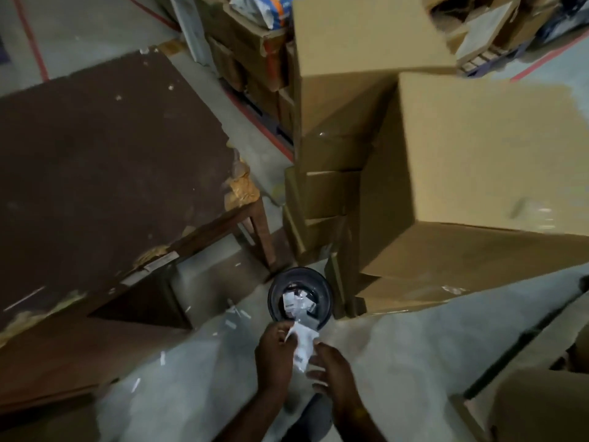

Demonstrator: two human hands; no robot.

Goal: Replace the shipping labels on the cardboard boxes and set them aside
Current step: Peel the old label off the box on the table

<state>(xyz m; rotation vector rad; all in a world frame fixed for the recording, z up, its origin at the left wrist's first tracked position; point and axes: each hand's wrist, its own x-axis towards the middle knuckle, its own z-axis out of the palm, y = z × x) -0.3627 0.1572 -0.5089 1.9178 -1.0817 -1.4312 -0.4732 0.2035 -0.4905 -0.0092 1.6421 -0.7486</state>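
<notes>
A worn dark brown wooden surface (pixel 105 173) stands at the left. Near the middle, the left hand (pixel 276 349) and right hand (pixel 330 366) both pinch a crumpled white paper label (pixel 302 347) just above a round dark bin (pixel 299 296) holding paper scraps. Plain tan cardboard boxes (pixel 478 173) are stacked at the right.

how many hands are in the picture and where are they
2. The left hand and the right hand hold a crumpled white label just below the dark bin.
</notes>
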